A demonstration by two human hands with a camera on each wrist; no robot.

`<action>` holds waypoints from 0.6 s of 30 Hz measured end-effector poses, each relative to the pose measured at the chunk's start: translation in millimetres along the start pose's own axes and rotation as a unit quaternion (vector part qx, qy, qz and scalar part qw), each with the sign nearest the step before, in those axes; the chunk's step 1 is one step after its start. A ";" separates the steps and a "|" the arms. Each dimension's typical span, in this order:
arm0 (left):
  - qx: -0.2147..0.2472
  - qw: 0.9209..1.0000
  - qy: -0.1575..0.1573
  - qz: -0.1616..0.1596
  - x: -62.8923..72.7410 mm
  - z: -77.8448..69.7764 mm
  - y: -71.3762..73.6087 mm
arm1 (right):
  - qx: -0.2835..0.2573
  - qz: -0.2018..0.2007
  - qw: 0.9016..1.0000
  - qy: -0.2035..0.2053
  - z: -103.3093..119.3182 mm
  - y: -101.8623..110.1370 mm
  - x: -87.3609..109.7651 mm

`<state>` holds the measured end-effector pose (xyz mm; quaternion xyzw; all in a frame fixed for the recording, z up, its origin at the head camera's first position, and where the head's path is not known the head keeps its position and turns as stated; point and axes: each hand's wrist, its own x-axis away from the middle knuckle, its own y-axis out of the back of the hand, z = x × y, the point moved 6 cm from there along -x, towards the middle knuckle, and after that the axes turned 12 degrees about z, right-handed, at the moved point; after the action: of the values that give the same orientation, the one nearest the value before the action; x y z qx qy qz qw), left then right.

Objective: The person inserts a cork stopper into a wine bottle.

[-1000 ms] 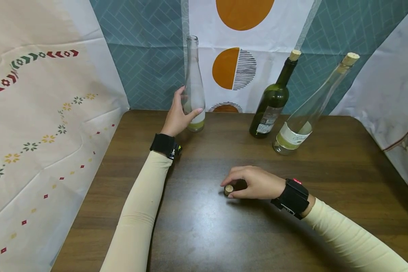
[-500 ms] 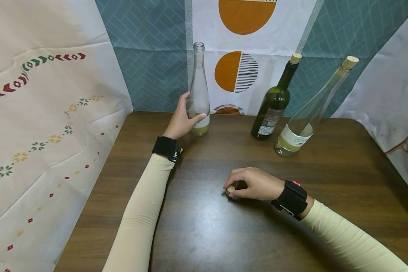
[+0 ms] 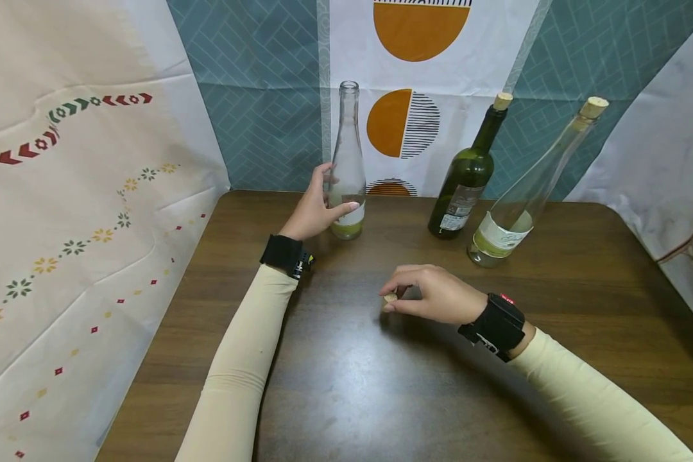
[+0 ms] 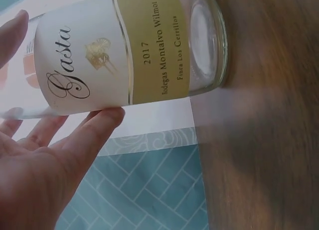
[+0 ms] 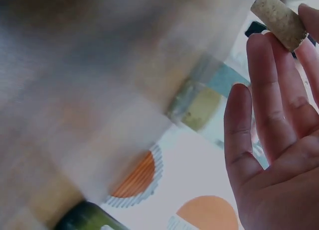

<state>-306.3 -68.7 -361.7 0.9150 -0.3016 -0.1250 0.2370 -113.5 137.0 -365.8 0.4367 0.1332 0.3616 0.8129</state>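
Note:
My left hand (image 3: 314,208) grips a clear glass bottle (image 3: 349,157) by its lower body, fingers behind and thumb across the front. The bottle is upright, its mouth uncorked. In the left wrist view its white and olive-gold label (image 4: 89,56) faces the camera, and the base is close to the tabletop. Between thumb and fingertips, my right hand (image 3: 433,296) pinches a small cork (image 3: 389,299) just above the table, in front of the bottle. The right wrist view shows the same cork (image 5: 279,20) along its length.
At the back right stand a dark green bottle (image 3: 464,176) and another clear bottle (image 3: 520,205), each with a cork in its neck. The brown wooden table (image 3: 335,385) backs onto a patterned cloth (image 3: 265,128). A pale embroidered cloth (image 3: 92,256) hangs along the left side.
The right hand has raised the cork off the table and moved it slightly away from me. The left hand has brought the clear bottle a little to the right and nearer. The view has shifted slightly.

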 end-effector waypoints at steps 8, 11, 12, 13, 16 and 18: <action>0.002 1.000 -0.012 0.022 2.0 -7.3 -1.7 | -0.022 -0.053 0.998 0.018 12.0 23.3 -14.1; -0.004 0.999 -0.013 0.034 2.2 -8.8 -2.9 | -0.029 -0.065 0.997 0.022 15.8 30.7 -17.6; -0.007 0.999 -0.013 0.038 2.2 -9.0 -3.4 | -0.028 -0.070 0.997 0.022 16.7 33.0 -18.2; -0.007 0.999 -0.013 0.043 2.1 -9.3 -4.1 | -0.027 -0.075 0.997 0.023 17.5 35.1 -18.7; -0.010 0.998 -0.013 0.055 1.7 -10.5 -6.2 | -0.024 -0.090 0.995 0.022 18.8 41.9 -19.7; -0.008 0.998 -0.010 0.063 2.1 -11.5 -7.6 | -0.024 -0.100 0.994 0.023 19.2 46.8 -20.3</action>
<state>-296.7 -60.5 -355.9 0.8907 -0.3603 -0.1213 0.2491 -139.6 127.6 -318.8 0.3933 0.1863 0.2915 0.8519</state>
